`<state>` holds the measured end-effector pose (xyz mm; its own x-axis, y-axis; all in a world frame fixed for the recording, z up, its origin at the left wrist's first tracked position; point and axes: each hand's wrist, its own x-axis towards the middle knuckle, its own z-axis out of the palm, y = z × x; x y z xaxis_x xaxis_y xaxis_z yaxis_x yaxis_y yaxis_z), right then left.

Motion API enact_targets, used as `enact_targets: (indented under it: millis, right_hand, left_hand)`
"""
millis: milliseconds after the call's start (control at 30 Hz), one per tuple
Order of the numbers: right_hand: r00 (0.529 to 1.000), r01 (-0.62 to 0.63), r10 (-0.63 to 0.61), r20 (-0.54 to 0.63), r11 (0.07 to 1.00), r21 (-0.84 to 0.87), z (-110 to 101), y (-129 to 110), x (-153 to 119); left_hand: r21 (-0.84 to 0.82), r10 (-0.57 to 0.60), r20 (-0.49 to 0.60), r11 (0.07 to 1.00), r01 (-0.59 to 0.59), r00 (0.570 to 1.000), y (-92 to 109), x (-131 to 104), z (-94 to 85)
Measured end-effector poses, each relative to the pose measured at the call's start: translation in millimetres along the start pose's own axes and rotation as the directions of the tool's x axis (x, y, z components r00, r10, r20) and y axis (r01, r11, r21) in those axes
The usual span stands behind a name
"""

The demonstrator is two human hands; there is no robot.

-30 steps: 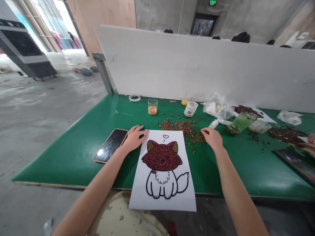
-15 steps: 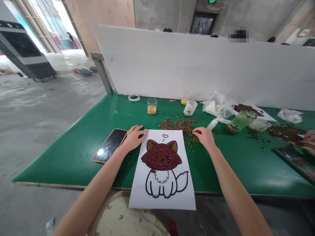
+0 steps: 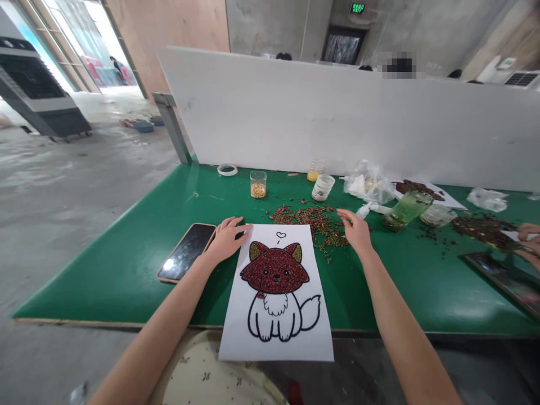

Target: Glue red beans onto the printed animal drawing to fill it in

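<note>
A sheet of white paper (image 3: 316,343) with a drawn fox hangs partly over the table's front edge. The fox's head (image 3: 274,270) is filled with dark red grains and its inner ears with greenish ones; the body is bare outline. My left hand (image 3: 226,239) lies flat, fingers out, its fingertips on the sheet's upper left corner. A loose pile of red and green beans (image 3: 310,219) spreads behind the paper. At the pile's right side is my right hand (image 3: 358,229), fingers stretched and apart, with nothing visible in them. A white squeeze bottle (image 3: 366,209) lies just beyond it.
A phone (image 3: 188,253) lies left of my left hand. Behind stand a cup of yellow kernels (image 3: 258,185), a clear cup (image 3: 323,188) and a tape roll (image 3: 227,170). Rightward are a green jar (image 3: 407,211), plastic bags and another person's hands (image 3: 529,242). A white partition (image 3: 337,118) borders the table.
My right hand has lifted off the beans and shifted right, its pinched fingers opening out. My left hand stays on the paper's corner. The view has tilted slightly.
</note>
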<state>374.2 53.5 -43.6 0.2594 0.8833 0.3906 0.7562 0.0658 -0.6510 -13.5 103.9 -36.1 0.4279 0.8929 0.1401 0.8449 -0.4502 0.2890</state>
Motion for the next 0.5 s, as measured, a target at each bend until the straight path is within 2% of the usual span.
enact_targets:
  millis: [100,267,500]
  right_hand:
    - [0.997,0.003,-0.003,0.075,1.0,-0.006,-2.8,-1.3,-2.1]
    - [0.969,0.036,-0.042,0.244,0.999,0.026,3.9,-11.1,-6.2]
    - [0.955,0.002,-0.012,0.295,0.999,0.035,2.8,-11.1,-4.8]
  left_hand:
    - [-0.01,0.004,-0.004,1.0,-0.004,1.0,0.3,-0.2,-0.2]
    - [-0.016,0.002,-0.01,1.0,-0.002,1.0,0.3,-0.5,-0.1]
    - [-0.017,0.001,0.005,1.0,-0.001,1.0,-0.6,-0.9,-0.4]
